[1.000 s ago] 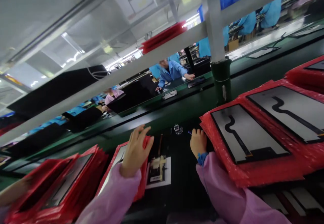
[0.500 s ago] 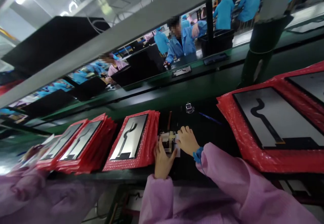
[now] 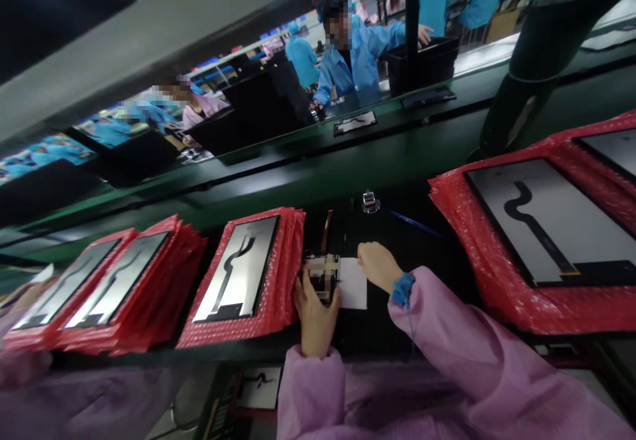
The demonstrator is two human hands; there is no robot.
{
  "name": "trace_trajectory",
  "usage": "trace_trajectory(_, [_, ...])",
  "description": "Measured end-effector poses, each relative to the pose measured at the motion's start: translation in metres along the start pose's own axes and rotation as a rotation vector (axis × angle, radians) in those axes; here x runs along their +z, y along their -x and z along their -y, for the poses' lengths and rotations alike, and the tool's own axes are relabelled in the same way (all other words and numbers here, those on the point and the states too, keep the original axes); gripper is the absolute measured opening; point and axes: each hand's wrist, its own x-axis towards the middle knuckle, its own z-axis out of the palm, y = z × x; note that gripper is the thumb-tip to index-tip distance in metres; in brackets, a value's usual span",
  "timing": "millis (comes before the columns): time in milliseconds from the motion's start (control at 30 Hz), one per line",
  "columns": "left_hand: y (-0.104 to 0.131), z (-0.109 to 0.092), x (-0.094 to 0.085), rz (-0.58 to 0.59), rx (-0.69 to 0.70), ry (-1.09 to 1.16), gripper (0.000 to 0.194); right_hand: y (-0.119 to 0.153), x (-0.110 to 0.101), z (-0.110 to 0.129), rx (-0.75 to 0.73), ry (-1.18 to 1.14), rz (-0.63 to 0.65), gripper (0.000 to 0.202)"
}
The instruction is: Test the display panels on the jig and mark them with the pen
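My left hand rests on a small dark device with a pale tape strip, its thumb and fingers spread around the sides. A white sheet sticks out from the device's right side. The curled fingers of my right hand pinch at the sheet's upper right edge; a blue band circles that wrist. Left of the device, a screen panel with a dark curved ribbon lies on red bubble wrap. A thin brownish strip lies just above the device.
A metal clip-like part and a blue pen-like tool lie beyond my hands. More panels rest on red wrap at the left and right. A person in blue works across the bench, beside a black bin. Another person's sleeve shows at far left.
My right hand has moved right, off the device, and more of the white sheet now shows. My left hand stays on the device. The view has shifted.
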Motion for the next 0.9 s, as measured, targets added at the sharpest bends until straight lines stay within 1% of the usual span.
trace_trajectory(67, [-0.001,0.000,0.001,0.001,-0.022,-0.008,0.083,0.001,-0.020,-0.022,0.083,-0.062,0.004,0.012])
trace_trajectory(167, [0.000,0.001,0.001,-0.006,-0.034,-0.026,0.082,0.004,-0.051,-0.057,0.174,-0.185,-0.031,0.021])
trace_trajectory(233, [0.003,-0.003,-0.001,-0.054,0.011,-0.031,0.076,0.007,-0.067,-0.072,0.193,-0.306,-0.050,0.021])
trace_trajectory(267, [0.005,-0.007,-0.002,-0.084,0.066,-0.023,0.072,0.008,-0.073,-0.076,0.190,-0.381,-0.044,0.020])
trace_trajectory(300, [0.007,-0.013,-0.004,-0.094,0.149,-0.007,0.067,0.010,-0.078,-0.077,0.176,-0.465,-0.030,0.017])
trace_trajectory(333, [0.010,-0.020,-0.005,-0.081,0.254,0.016,0.064,0.012,-0.081,-0.075,0.154,-0.550,-0.010,0.014])
trace_trajectory(433, [0.015,-0.047,-0.008,0.031,0.597,0.082,0.059,0.018,-0.085,-0.060,0.047,-0.794,0.060,0.014])
trace_trajectory(500, [0.013,-0.063,-0.008,0.047,0.733,0.133,0.048,0.021,-0.083,-0.049,-0.029,-0.976,0.120,0.019])
trace_trajectory(533, [0.012,-0.068,-0.007,0.030,0.758,0.172,0.042,0.022,-0.082,-0.045,-0.060,-1.052,0.151,0.022])
trace_trajectory(567, [0.009,-0.072,-0.007,0.008,0.751,0.220,0.038,0.022,-0.080,-0.042,-0.089,-1.116,0.176,0.024])
trace_trajectory(600, [0.005,-0.074,-0.007,-0.023,0.705,0.270,0.036,0.022,-0.078,-0.040,-0.118,-1.160,0.184,0.026])
trace_trajectory(633, [0.001,-0.076,-0.008,-0.060,0.623,0.315,0.034,0.021,-0.075,-0.037,-0.146,-1.179,0.166,0.027])
trace_trajectory(700, [-0.008,-0.077,-0.011,-0.126,0.387,0.388,0.026,0.019,-0.068,-0.033,-0.216,-1.166,0.051,0.034])
trace_trajectory(767, [-0.019,-0.079,-0.016,-0.140,0.136,0.477,0.025,0.017,-0.056,-0.027,-0.296,-1.042,-0.100,0.043])
trace_trajectory(800, [-0.025,-0.081,-0.019,-0.128,0.036,0.540,0.027,0.017,-0.049,-0.024,-0.339,-0.953,-0.143,0.049])
trace_trajectory(833, [-0.032,-0.083,-0.021,-0.107,-0.039,0.618,0.029,0.016,-0.042,-0.020,-0.385,-0.869,-0.160,0.057])
trace_trajectory(900, [-0.043,-0.090,-0.024,-0.061,-0.137,0.772,0.033,0.016,-0.028,-0.012,-0.474,-0.767,-0.141,0.079])
